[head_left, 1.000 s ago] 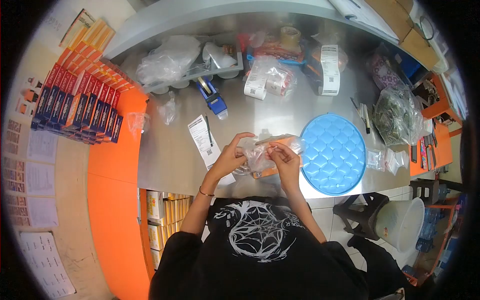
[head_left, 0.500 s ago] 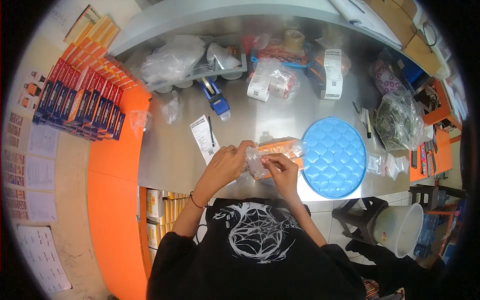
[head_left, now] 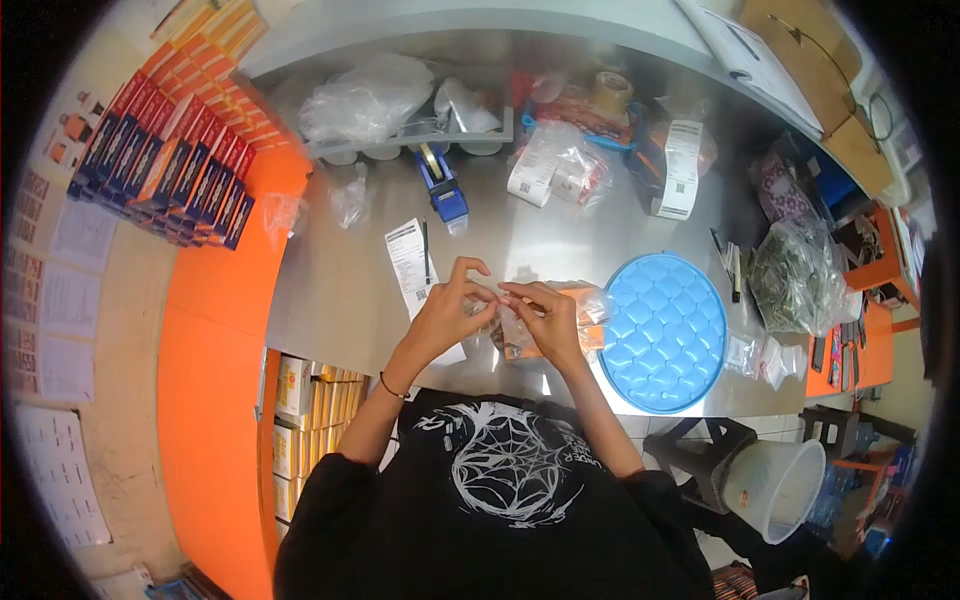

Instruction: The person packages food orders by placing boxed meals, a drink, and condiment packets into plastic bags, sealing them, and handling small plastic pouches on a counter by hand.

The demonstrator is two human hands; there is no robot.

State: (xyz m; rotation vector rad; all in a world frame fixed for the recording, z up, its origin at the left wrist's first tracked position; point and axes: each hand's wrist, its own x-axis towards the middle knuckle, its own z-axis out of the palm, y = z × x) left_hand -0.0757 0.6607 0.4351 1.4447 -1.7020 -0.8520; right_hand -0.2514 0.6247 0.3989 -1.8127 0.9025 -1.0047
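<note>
An orange box [head_left: 592, 335] in a clear plastic bag [head_left: 515, 328] lies on the metal table near its front edge, partly behind my right hand. My left hand [head_left: 450, 313] pinches at the bag's left end, its index finger raised and curved. Close against it, my right hand [head_left: 548, 318] has thumb and fingertips pinched together on the same thin plastic. The exact fold between the fingertips is too small to make out. Left of the hands lies a printed paper slip [head_left: 408, 262] with a black pen [head_left: 427, 252] on it.
A round blue quilted stool top [head_left: 665, 335] stands right of the box. Behind are a blue tape dispenser [head_left: 443, 195], a grey tray [head_left: 400, 140] with plastic bags, and bagged parcels with labels [head_left: 683, 165]. A full clear bag [head_left: 795, 275] sits at right; stacked boxes [head_left: 165, 170] at left.
Both hands have drawn together at the bag's left end. My left index finger has lifted off the plastic, and the right fingers have moved left and up. The camera view has shifted slightly.
</note>
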